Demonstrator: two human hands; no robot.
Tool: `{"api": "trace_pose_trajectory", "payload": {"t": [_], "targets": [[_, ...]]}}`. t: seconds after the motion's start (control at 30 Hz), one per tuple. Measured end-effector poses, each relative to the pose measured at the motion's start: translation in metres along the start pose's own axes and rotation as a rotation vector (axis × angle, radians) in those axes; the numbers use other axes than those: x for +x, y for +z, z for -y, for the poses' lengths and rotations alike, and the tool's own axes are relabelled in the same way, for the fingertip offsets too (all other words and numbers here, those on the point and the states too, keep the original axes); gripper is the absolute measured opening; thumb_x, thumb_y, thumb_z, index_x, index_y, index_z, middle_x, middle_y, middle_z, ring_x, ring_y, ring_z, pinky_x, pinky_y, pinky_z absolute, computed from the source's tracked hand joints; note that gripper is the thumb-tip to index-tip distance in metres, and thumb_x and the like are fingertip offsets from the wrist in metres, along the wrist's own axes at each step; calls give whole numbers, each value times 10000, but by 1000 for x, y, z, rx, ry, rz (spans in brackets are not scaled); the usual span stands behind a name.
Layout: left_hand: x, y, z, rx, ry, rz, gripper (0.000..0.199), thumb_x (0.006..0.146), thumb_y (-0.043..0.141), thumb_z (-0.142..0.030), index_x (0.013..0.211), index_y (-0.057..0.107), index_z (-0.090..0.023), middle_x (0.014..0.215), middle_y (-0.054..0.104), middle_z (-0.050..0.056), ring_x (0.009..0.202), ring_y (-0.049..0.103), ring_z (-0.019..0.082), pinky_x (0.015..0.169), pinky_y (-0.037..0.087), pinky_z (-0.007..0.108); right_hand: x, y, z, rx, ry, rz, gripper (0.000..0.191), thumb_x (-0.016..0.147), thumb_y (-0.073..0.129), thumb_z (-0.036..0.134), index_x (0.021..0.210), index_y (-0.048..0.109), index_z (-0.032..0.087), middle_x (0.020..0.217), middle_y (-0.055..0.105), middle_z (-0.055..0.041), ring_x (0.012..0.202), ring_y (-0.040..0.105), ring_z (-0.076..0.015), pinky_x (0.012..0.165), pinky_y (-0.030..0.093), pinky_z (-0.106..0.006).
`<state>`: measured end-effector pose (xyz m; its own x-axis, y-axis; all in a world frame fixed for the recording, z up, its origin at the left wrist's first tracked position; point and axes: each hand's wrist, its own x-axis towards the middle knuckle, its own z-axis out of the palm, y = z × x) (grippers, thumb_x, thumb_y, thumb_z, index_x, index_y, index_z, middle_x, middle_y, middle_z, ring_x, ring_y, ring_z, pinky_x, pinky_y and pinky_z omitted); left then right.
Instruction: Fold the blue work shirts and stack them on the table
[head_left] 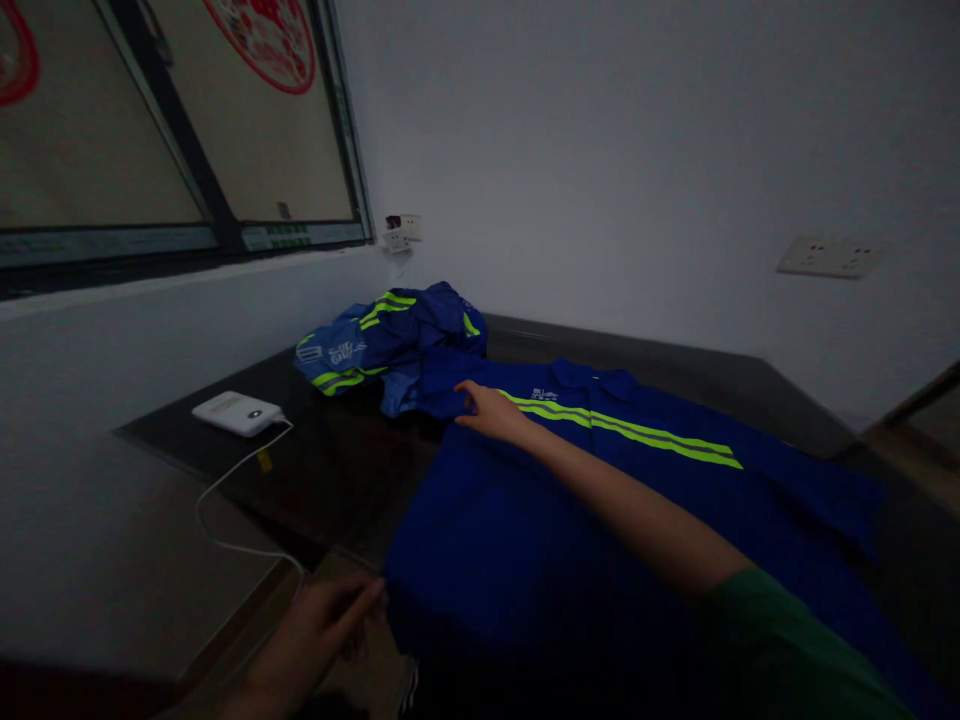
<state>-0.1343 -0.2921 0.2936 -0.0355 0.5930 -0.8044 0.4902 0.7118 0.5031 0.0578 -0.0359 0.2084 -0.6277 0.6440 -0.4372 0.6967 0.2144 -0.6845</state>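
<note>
Blue work shirt (525,540), lying front upward across a dark table (322,480), with its lower left corner reaching past the near edge. Your left hand (330,610) is closing thumb and forefinger on that corner, apparently pinching the cloth. Your right hand (491,410) is reaching over the shirt's upper left part, thumb and forefinger curved and parted; whether they are touching the fabric cannot be told. Beyond the right hand, a yellow-green reflective band (622,428) is crossing the chest, and the collar (592,378) is pointing toward the wall (600,150). One sleeve (825,500) is stretching away to the right. You are, by the look of it, spreading and straightening the shirt; no fold is showing in the body yet. The next move is probably calling for you to keep the corner under light tension and flatten the side between your hands. Farther out, a heap of similar garments (416,335) is lying just beside the shirt, near the corner of the room, while a white device (236,412) with a white cable (225,545) is resting at the table's left.
</note>
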Motion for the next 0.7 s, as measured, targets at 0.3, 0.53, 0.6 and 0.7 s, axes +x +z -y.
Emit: {"api": "trace_pose_trajectory", "payload": {"t": [0.3,0.53,0.6,0.7], "targets": [[-10,87,87,-79,136,-266,592,778,597,-594,1215,594,-195,1219,656,141,1140,617,307,955,502,485,83,81,62,-255,139,11,492,911,406,90,1401,383,52,1193,607,-267,1065,618,-313,850,486,-448],[-49,98,55,-277,44,-378,455,870,495,-597,1036,609,-189,1029,711,83,967,690,233,828,579,343,86,35,23,-225,185,-110,445,888,337,27,1271,542,123,1223,618,-202,1128,597,-305,905,474,-444],[-67,87,49,-234,68,-450,411,867,520,-574,983,612,-191,947,718,60,880,699,217,755,593,309,81,6,0,-155,185,-238,542,834,396,12,1340,496,177,1272,605,-146,1160,577,-280,950,460,-438],[-91,70,39,-53,186,-586,296,869,556,-504,932,622,-222,843,715,22,764,697,203,685,594,290,65,-39,-47,18,140,-456,597,729,452,9,1293,557,174,1277,616,-74,1184,551,-240,1017,433,-403]]}}
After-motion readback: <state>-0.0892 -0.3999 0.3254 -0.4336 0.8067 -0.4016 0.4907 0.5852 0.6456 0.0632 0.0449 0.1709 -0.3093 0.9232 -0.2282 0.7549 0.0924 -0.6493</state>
